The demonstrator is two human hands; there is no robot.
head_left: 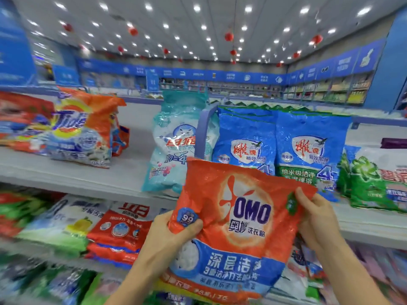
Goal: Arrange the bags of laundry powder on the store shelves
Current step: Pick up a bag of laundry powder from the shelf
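Observation:
An orange OMO laundry powder bag (240,219) hangs upright in front of the top shelf (72,177), held between both hands. My left hand (174,234) grips its left edge, thumb over the front. My right hand (317,216) pinches its right edge. Behind it on the shelf stand a pale teal bag (174,146) and two blue bags (244,139) (310,146). Orange Tide bags (77,128) lean at the left.
A green and white bag (378,183) sits at the right of the top shelf. A blue divider (203,130) stands between the teal and blue bags. Lower shelves hold several more bags (123,230). Bare shelf surface lies between the Tide bags and the teal bag.

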